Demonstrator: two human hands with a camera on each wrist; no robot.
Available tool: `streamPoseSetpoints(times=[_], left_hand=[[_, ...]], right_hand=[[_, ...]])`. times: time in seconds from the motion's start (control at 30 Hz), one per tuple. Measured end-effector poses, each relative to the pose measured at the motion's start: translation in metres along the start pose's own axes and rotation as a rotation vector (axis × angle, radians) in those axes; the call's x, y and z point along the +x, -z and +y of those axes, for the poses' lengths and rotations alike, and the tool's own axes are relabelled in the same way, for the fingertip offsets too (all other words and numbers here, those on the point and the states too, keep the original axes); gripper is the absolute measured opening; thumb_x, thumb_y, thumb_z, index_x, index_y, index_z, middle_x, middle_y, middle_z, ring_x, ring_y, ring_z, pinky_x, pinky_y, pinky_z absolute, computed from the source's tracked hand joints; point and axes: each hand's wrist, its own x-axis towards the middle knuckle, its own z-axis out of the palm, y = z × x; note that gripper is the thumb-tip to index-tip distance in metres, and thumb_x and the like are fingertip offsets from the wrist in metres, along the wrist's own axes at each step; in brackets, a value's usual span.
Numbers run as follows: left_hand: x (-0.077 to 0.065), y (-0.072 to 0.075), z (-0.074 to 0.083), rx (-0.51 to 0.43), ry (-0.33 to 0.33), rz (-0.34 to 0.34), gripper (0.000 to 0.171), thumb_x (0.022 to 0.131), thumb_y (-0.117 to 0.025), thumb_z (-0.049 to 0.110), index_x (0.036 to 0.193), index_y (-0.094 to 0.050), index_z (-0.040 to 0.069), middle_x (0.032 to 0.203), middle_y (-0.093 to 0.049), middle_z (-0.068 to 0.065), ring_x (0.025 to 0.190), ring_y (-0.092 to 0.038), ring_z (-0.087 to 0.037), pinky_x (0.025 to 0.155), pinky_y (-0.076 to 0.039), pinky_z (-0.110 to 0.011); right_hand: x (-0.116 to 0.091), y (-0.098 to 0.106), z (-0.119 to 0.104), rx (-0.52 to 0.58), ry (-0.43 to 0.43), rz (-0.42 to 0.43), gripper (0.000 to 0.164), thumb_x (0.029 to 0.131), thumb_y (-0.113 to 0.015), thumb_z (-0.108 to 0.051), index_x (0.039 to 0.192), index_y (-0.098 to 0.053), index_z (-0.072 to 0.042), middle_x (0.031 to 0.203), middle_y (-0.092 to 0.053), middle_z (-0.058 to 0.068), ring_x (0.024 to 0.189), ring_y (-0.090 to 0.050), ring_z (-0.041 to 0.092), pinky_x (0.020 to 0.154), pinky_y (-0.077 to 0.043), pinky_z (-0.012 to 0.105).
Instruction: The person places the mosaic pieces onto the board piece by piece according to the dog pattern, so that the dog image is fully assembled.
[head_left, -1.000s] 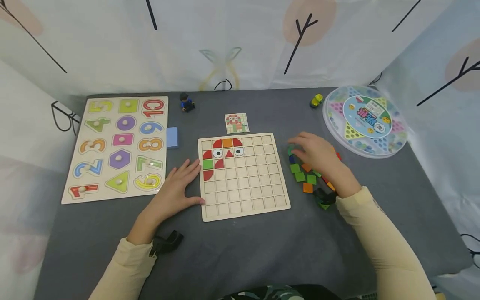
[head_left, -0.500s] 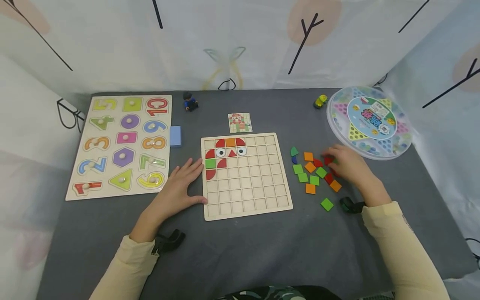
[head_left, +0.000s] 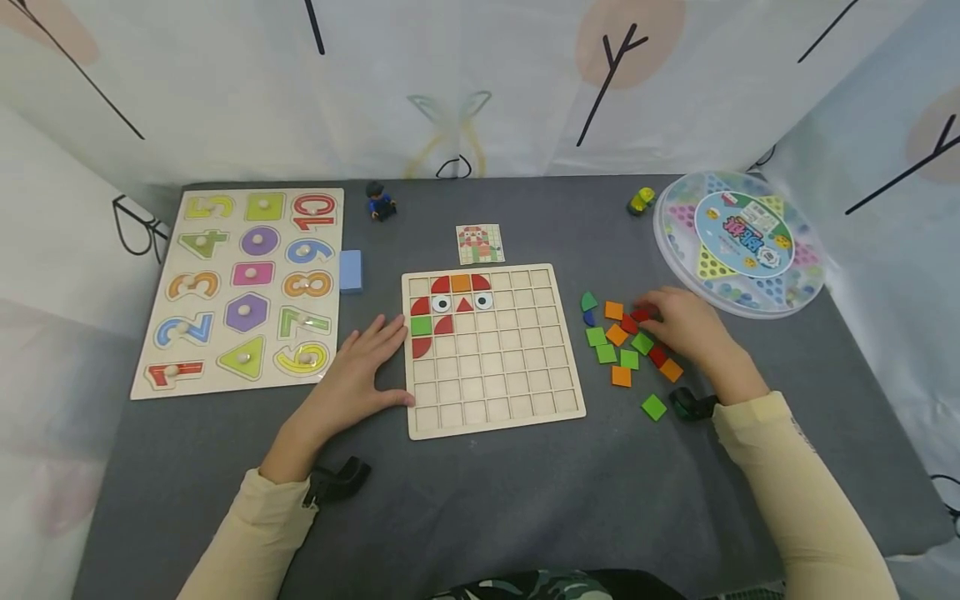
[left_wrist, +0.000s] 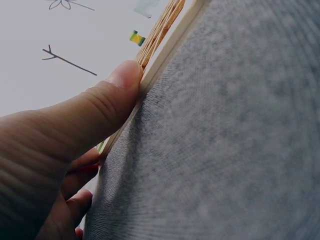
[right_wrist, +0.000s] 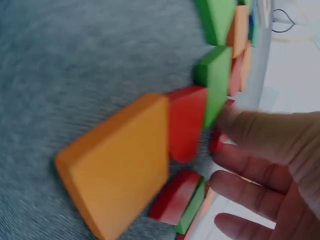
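My left hand point(head_left: 356, 375) is spread at the left edge of the wooden grid board point(head_left: 517, 367). Its thumb point(left_wrist: 122, 80) touches the board's rim in the left wrist view. Colored pieces, including a green square point(head_left: 421, 326), an orange square point(head_left: 460, 284) and two eye tiles, fill part of the upper left grid. My right hand point(head_left: 686, 325) is over the loose pieces right of the board. Thumb and fingertips point(right_wrist: 222, 150) meet around a red piece point(head_left: 640, 316), largely hidden by them in the right wrist view. Beside it lies a green square point(head_left: 642, 342).
A small picture card point(head_left: 480, 243) lies behind the board. On the left are a number puzzle point(head_left: 288, 383) and a blue block point(head_left: 350, 271). A round game box point(head_left: 678, 279) stands at the back right. Two small toy figures, one dark blue point(head_left: 380, 202), one yellow-green point(head_left: 641, 200), are at the back.
My right hand has gone from the far left of the loose pieces to their right side, then slightly left, with red pieces shifting left too. The left hand stays at the board.
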Motion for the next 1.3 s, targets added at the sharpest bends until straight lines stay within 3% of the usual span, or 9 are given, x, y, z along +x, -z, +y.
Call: streamPoseSetpoints(times=[0.2, 0.5, 0.87, 1.13, 1.3], left_hand=[[0.000, 0.000, 0.000, 0.002, -0.005, 0.011, 0.101, 0.061, -0.075, 0.048, 0.141, -0.025, 0.014, 0.148, -0.020, -0.002, 0.137, -0.008, -0.025, 0.106, -0.007, -0.053], [0.000, -0.002, -0.002, 0.004, -0.011, 0.013, 0.102, 0.061, -0.075, 0.049, 0.142, -0.024, 0.015, 0.148, -0.019, -0.002, 0.137, -0.008, -0.025, 0.106, -0.007, -0.052], [0.001, 0.000, 0.000, 0.005, -0.011, 0.004, 0.101, 0.061, -0.075, 0.048, 0.142, -0.025, 0.014, 0.148, -0.020, -0.004, 0.136, -0.009, -0.026, 0.105, -0.008, -0.054], [0.000, 0.000, 0.001, 0.004, -0.018, 0.008, 0.101, 0.061, -0.075, 0.048, 0.142, -0.025, 0.014, 0.147, -0.020, -0.003, 0.136, -0.009, -0.026, 0.105, -0.008, -0.054], [-0.001, 0.001, 0.000, 0.004, -0.013, 0.003, 0.101, 0.062, -0.075, 0.048, 0.142, -0.025, 0.013, 0.148, -0.019, -0.004, 0.136, -0.008, -0.026, 0.105, -0.008, -0.054]], right_hand=[[0.000, 0.001, 0.001, 0.026, 0.042, -0.021, 0.028, 0.079, -0.062, 0.000, 0.107, -0.061, -0.001, 0.097, -0.059, 0.015, 0.085, -0.054, 0.027, 0.077, -0.045, 0.045], [0.002, -0.001, 0.002, -0.002, 0.086, 0.020, 0.021, 0.080, -0.063, -0.005, 0.100, -0.063, 0.001, 0.094, -0.057, 0.015, 0.085, -0.054, 0.028, 0.077, -0.045, 0.045], [0.008, -0.005, -0.007, 0.035, 0.034, 0.074, 0.024, 0.079, -0.064, -0.009, 0.101, -0.063, 0.001, 0.096, -0.059, 0.017, 0.082, -0.055, 0.028, 0.071, -0.045, 0.043], [0.023, -0.002, -0.039, 0.066, 0.002, 0.113, 0.023, 0.080, -0.061, -0.010, 0.100, -0.063, 0.000, 0.090, -0.061, 0.016, 0.068, -0.054, 0.022, 0.060, -0.045, 0.036], [0.027, 0.000, -0.098, 0.130, 0.050, 0.153, 0.019, 0.079, -0.063, -0.014, 0.094, -0.065, -0.004, 0.079, -0.063, 0.008, 0.060, -0.053, 0.017, 0.054, -0.043, 0.030]])
